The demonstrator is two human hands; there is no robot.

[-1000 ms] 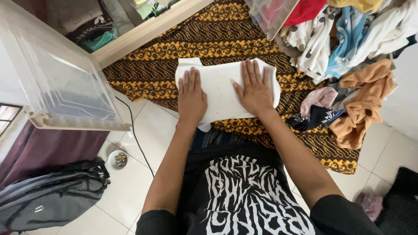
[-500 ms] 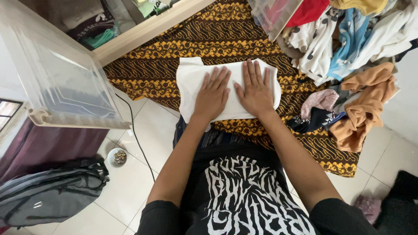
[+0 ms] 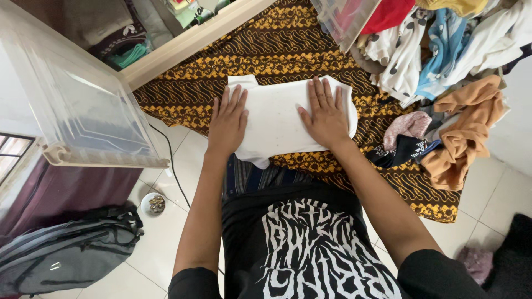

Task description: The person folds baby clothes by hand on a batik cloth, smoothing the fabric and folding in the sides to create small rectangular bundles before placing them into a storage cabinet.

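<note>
White folded cloth [image 3: 277,119] lies flat on the brown and yellow patterned sheet [image 3: 288,41]. I see my left hand [image 3: 227,122] spread flat on its left edge, and my right hand [image 3: 326,113] spread flat on its right part. A pile of clothes [image 3: 443,50] sits near.

Both hands [image 3: 227,123] [image 3: 326,114] press flat on white garment [image 3: 275,123].

The pile of clothes [image 3: 443,50] runs out past the top and right edges, so its full extent cannot be seen. The grey backpack [image 3: 66,252] is cut by the left and bottom edges. The small bowl [image 3: 152,204] on the floor holds something too small to tell.
</note>
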